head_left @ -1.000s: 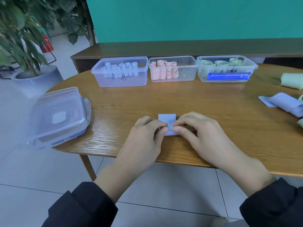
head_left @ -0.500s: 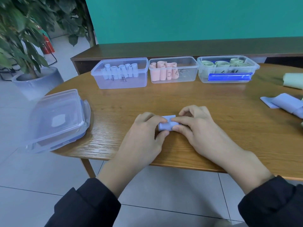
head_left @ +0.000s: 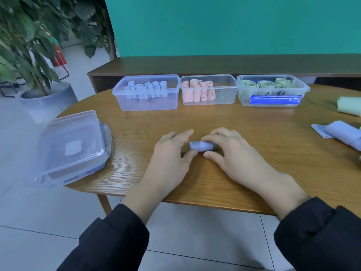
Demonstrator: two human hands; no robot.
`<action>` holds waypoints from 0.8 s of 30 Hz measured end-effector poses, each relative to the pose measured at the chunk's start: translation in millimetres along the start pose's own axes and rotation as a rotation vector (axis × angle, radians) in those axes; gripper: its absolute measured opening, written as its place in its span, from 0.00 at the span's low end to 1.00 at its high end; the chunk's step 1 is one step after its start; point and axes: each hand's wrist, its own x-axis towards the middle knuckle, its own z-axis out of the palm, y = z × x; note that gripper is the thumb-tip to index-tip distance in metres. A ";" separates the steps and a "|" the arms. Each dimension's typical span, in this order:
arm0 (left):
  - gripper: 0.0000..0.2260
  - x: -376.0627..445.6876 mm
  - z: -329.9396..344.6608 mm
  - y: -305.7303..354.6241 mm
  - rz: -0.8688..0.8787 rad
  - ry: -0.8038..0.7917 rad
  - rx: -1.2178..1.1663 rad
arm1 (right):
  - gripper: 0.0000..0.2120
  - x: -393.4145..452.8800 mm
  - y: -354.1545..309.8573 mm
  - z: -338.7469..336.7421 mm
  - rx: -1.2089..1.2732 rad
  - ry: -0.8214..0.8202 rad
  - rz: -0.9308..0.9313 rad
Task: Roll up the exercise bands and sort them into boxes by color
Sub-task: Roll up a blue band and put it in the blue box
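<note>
Near the tabletop's [head_left: 244, 124] front edge, the right hand [head_left: 232, 153] pinches a rolled blue band [head_left: 201, 146] between thumb and curled fingers; the left hand [head_left: 172, 155] touches its end, fingers loosely extended. Beyond stand the blue box [head_left: 148, 103], pink box [head_left: 224, 94] and green box [head_left: 273, 103].

sleeves [head_left: 109, 237]: black, long, thick fabric | cuffs: loose at wrists | grips: bare
</note>
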 end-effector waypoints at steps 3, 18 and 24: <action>0.21 3.0 0.2 -0.7 -0.045 -0.010 -0.074 | 0.14 12.0 1.6 3.6 0.006 -0.014 0.023; 0.09 -8.5 -8.5 6.2 0.129 0.144 -0.257 | 0.09 6.4 -18.3 -21.6 0.084 -0.044 -0.075; 0.07 -13.5 -33.0 7.5 0.092 0.192 -0.354 | 0.10 5.3 -46.9 -32.0 0.564 0.066 0.004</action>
